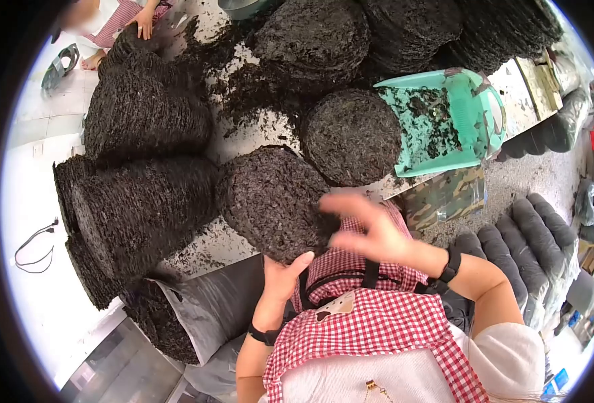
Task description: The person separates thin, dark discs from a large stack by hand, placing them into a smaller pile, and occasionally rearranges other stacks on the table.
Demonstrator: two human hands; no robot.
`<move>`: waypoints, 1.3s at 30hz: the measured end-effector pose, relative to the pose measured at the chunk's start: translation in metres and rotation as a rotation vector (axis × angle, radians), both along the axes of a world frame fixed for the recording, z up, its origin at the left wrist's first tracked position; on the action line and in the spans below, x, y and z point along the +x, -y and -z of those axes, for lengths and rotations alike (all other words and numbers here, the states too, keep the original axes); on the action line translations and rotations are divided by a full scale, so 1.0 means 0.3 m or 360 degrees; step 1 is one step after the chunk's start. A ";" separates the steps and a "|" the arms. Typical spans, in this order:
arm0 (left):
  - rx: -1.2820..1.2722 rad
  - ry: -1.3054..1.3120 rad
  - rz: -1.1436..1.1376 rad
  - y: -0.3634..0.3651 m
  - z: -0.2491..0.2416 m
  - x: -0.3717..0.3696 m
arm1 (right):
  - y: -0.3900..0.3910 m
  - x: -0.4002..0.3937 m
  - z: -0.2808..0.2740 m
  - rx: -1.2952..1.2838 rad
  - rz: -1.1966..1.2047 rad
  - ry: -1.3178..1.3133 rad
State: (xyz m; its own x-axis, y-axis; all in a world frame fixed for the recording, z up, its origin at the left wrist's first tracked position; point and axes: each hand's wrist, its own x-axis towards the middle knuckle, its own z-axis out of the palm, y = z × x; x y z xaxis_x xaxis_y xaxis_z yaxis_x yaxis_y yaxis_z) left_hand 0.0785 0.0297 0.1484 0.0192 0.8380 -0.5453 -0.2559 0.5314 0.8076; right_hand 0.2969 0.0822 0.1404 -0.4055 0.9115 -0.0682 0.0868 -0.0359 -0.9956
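Note:
A round dark sheet of dried seaweed [278, 201] is tilted toward me in front of my apron. My left hand [285, 274] grips its lower edge, thumb on top and fingers hidden underneath. My right hand [371, 228], somewhat blurred, is at the sheet's right edge with fingers apart. Just beyond it lies another round seaweed piece [352, 137], which overlaps the mouth of a mint-green plastic scoop [475, 114] holding loose flakes. To the left, a long stack of seaweed rounds [149, 201] lies on its side.
More stacks stand at the back [313, 37] and upper left [146, 114]. Seaweed crumbs cover the white table [277, 127]. A co-worker's hand [142, 23] touches a stack. A dark bag [216, 302] of seaweed lies at lower left; packed rolls [512, 248] are at right.

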 end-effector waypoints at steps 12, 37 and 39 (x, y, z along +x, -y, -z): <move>0.0004 0.0042 -0.0013 -0.032 -0.025 -0.026 | -0.039 0.086 0.065 -0.0598 0.0978 0.0137; 0.0029 0.0038 -0.0024 0.000 -0.023 -0.042 | 0.028 0.070 0.123 -0.0417 0.0937 0.0015; 0.0010 0.0046 0.0059 0.003 -0.016 -0.021 | 0.030 0.001 0.003 0.0035 0.0274 0.0029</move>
State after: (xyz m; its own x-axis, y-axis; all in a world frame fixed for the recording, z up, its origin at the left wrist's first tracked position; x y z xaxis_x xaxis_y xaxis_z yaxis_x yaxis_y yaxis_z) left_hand 0.0722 0.0289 0.1532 0.0661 0.8397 -0.5390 -0.2591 0.5361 0.8034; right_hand 0.2974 0.0732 0.1395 -0.2421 0.9688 -0.0532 0.0995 -0.0297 -0.9946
